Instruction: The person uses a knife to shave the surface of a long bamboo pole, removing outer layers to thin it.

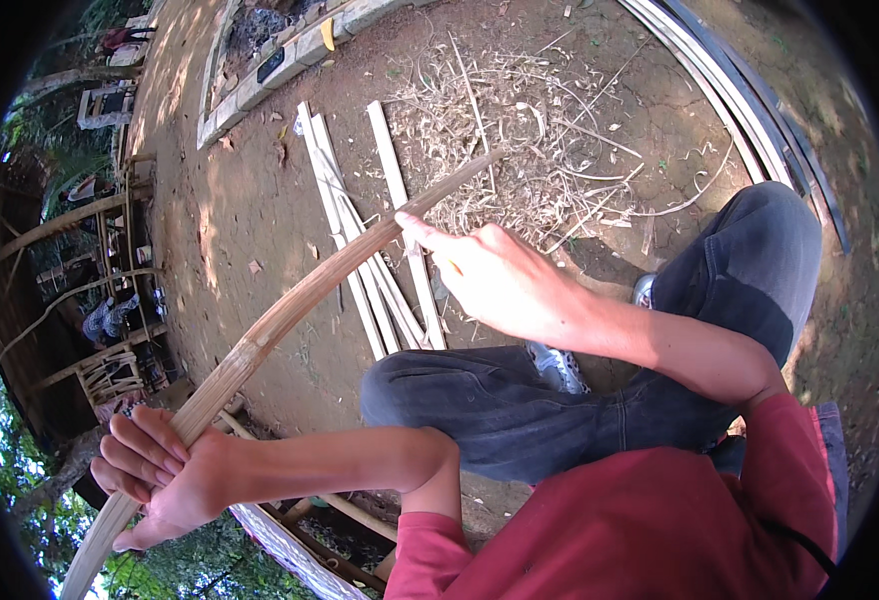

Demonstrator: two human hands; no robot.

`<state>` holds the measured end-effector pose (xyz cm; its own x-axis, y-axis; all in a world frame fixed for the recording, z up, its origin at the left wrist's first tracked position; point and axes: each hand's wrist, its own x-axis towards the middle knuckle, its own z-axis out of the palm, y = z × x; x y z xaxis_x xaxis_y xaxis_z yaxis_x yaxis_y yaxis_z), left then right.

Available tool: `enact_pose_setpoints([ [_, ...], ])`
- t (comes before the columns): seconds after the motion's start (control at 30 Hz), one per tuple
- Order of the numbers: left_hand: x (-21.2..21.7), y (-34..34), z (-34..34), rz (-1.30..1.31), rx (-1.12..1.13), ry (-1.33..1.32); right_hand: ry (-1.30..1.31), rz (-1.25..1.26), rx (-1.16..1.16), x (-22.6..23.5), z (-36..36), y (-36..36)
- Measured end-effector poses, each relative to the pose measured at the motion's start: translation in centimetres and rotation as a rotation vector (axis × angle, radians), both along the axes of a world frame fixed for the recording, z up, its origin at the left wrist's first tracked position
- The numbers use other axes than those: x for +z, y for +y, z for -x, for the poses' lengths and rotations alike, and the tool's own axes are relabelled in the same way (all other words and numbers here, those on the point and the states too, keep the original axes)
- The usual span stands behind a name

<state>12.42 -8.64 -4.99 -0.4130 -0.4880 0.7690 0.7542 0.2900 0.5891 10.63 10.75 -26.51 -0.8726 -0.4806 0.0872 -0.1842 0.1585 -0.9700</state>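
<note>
A long, slightly curved wooden stave [305, 290] runs slantwise from the lower left to the shavings, narrowing at its far end. My left hand [165, 475] is closed round its near part, fingers over the top and thumb below. My right hand [490, 275] reaches across from the right, its index finger stretched out with the tip at the stave's far part. The other fingers of that hand curl under and are partly hidden; I see nothing held in them.
Pale wooden strips [350, 230] lie on the dirt ground beyond my knees. A heap of wood shavings [520, 140] is beside them. Long slats [740, 90] lie at the far right. A block-edged bed [250, 95] and a roofed wooden structure [70, 270] stand to the left.
</note>
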Motion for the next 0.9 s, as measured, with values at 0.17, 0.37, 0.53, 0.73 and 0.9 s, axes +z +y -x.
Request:
enact_pose_setpoints([
  [0.17, 0.0, -0.9, -0.2, -0.034, -0.124, 0.024, 0.034, -0.112, -0.053, -2.8, -0.4, -0.9],
  [0.37, -0.2, -1.6, -0.3, -0.025, -0.159, -0.006, -0.138, -0.089, -0.070, -5.2, 1.7, -0.7],
  [0.53, -0.2, -2.0, -0.3, -0.022, -0.044, -0.016, -0.004, -0.183, -0.082, -7.0, 1.6, -1.5],
  [0.73, -0.7, -2.9, -0.6, -0.066, -0.259, -0.037, -0.110, -0.226, -0.095, -7.4, 2.8, -1.7],
  [0.9, -0.3, -3.4, -1.2, -0.033, -0.308, -0.025, -0.011, -0.233, -0.083, -5.8, 1.6, -2.1],
])
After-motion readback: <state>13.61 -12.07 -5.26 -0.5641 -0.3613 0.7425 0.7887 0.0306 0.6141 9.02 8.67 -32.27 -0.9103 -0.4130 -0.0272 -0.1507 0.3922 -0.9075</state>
